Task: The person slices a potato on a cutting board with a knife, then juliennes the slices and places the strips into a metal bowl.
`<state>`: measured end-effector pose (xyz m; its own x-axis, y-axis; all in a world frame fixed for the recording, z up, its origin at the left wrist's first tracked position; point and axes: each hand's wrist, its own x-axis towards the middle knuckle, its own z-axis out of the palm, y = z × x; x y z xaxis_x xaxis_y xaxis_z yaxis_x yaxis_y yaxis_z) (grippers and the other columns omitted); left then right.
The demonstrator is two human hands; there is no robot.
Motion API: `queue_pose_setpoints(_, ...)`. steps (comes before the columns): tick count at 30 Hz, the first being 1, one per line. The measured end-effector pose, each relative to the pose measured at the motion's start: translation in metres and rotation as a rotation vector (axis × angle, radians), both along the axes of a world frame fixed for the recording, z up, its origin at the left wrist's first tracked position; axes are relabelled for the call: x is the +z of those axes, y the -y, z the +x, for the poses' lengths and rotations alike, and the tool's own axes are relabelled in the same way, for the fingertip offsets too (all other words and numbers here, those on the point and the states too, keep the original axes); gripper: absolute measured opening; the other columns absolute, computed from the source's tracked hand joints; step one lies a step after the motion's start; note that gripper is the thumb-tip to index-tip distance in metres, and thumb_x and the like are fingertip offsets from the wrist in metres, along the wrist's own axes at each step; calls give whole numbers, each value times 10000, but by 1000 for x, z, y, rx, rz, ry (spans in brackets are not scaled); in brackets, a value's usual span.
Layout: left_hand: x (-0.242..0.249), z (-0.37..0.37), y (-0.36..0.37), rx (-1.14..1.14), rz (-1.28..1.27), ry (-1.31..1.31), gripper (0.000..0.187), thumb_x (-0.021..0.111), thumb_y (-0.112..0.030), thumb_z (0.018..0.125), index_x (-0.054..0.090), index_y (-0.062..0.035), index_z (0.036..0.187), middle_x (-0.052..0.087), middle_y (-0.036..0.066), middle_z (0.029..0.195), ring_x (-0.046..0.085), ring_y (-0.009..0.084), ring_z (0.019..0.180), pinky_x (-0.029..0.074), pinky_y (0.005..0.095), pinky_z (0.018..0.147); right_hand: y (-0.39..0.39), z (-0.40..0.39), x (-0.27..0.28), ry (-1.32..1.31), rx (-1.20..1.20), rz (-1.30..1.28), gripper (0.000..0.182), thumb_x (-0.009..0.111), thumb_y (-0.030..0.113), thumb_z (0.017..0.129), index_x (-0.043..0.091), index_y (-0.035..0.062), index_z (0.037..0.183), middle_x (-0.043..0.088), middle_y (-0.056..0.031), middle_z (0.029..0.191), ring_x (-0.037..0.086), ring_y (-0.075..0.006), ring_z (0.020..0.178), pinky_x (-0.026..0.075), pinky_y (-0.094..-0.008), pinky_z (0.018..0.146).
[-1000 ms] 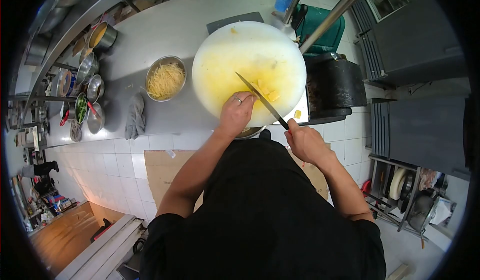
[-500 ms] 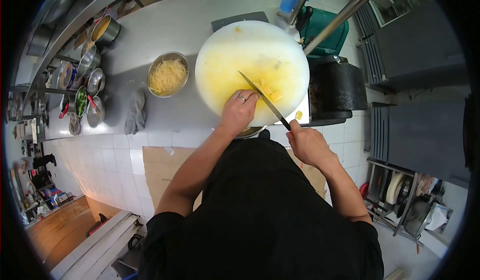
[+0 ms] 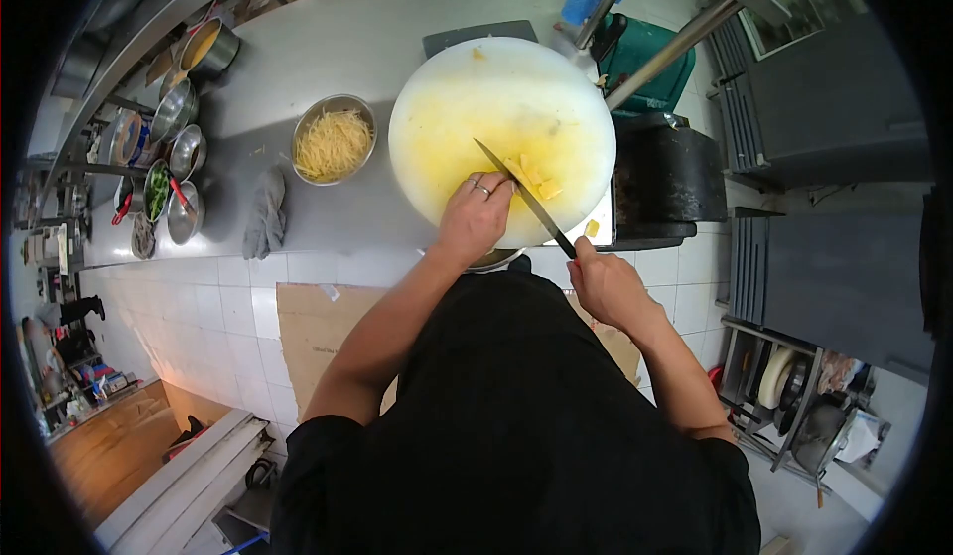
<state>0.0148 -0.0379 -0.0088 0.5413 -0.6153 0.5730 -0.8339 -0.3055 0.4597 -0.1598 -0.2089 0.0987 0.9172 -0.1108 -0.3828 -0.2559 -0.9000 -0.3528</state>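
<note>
A round white cutting board (image 3: pixel 476 98), stained yellow, lies on the steel counter. My right hand (image 3: pixel 608 282) is wrapped round the handle of a long knife (image 3: pixel 526 201), whose blade slants up and left over the board. Beside the blade, my left hand (image 3: pixel 476 215) is on the board with bent fingers pressed together; what they hold, if anything, is hidden behind them. Yellow pieces (image 3: pixel 536 178) lie just right of the blade. One more yellow piece (image 3: pixel 592 228) is off the board's lower right edge.
Left of the board stands a metal bowl (image 3: pixel 335 140) of pale shreds. A grey glove (image 3: pixel 265 214) lies near the counter edge. Several small bowls (image 3: pixel 185 212) line the far left. A dark pot (image 3: pixel 670 173) and a green bin (image 3: pixel 647 64) are at the right.
The view has shifted slightly, so the counter items sit a little differently in the frame. My hands and the knife keep almost the same place on the board.
</note>
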Motion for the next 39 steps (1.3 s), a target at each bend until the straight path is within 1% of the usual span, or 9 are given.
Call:
queue_pose_setpoints(5, -1, 2, 4, -19, -34, -9, 94, 707, -13, 885, 689, 11, 974, 667, 163, 1051, 658, 344, 925, 553, 421, 800, 2, 0, -8, 100, -14, 60, 183, 572, 144, 1005, 508, -27, 1021, 686, -267, 741, 683, -481, 722, 537, -578, 688)
queue_pose_setpoints(7, 1, -2, 3, 98, -83, -66, 168, 743, -68, 842, 700, -25, 999, 612, 177, 1204, 615, 370, 1063, 525, 452, 905, 1, 1, -6, 84, -23, 60, 195, 571, 151, 1010, 506, -31, 1032, 682, -275, 747, 678, -487, 730, 527, -579, 696)
queue_pose_setpoints(10, 16, 1, -1, 20, 9, 1, 244, 708, -101, 783, 718, -90, 1027, 532, 192, 1311, 511, 407, 1232, 438, 530, 1022, -1, 0, -6, 78, -33, 54, 204, 572, 158, 1011, 506, -33, 1040, 678, -277, 746, 674, -490, 731, 519, -580, 697)
queue_pose_setpoints(16, 35, 10, 1, 73, 244, 72, 389, 691, -113, 721, 711, -126, 1109, 511, 187, 1377, 412, 429, 1357, 341, 600, 1095, -4, -2, -10, 105, -20, 9, 196, 580, 158, 1003, 513, -24, 1031, 682, -253, 713, 684, -467, 691, 542, -566, 666)
queue_pose_setpoints(23, 24, 11, -2, 59, 38, -60, 345, 709, -79, 730, 691, -66, 1074, 536, 183, 1330, 482, 408, 1265, 406, 527, 1052, -5, -5, -13, 147, -1, -3, 209, 584, 172, 1008, 518, -24, 1035, 682, -243, 692, 694, -450, 669, 562, -547, 650)
queue_pose_setpoints(28, 10, 4, 0, -10, -51, -86, 223, 768, -64, 797, 677, -50, 1000, 658, 127, 1059, 605, 333, 999, 480, 437, 876, -4, -2, -7, 83, -35, 42, 227, 585, 194, 1013, 520, -19, 1059, 694, -251, 733, 697, -461, 720, 558, -561, 694)
queue_pose_setpoints(35, -5, 7, 2, 46, 15, -78, 195, 767, -79, 818, 690, -49, 994, 666, 125, 1044, 615, 334, 972, 483, 421, 871, 12, 11, 32, -20, -202, 309, 217, 604, 219, 1026, 542, 12, 1024, 667, -295, 776, 662, -508, 813, 511, -573, 732)
queue_pose_setpoints(37, 3, 5, 4, 95, -6, -126, 191, 774, -126, 817, 699, -52, 976, 661, 122, 1060, 610, 326, 997, 482, 422, 889, 23, 12, 20, 98, -184, 241, 203, 624, 204, 1003, 551, 15, 1022, 662, -286, 765, 663, -501, 802, 519, -571, 716)
queue_pose_setpoints(39, 15, 2, 1, 132, 41, -128, 212, 781, -156, 813, 705, -52, 981, 658, 120, 1063, 606, 323, 1016, 480, 425, 902, 36, 25, 15, 294, -153, -68, 190, 647, 198, 960, 570, 45, 1042, 680, -278, 780, 695, -456, 743, 549, -556, 673)
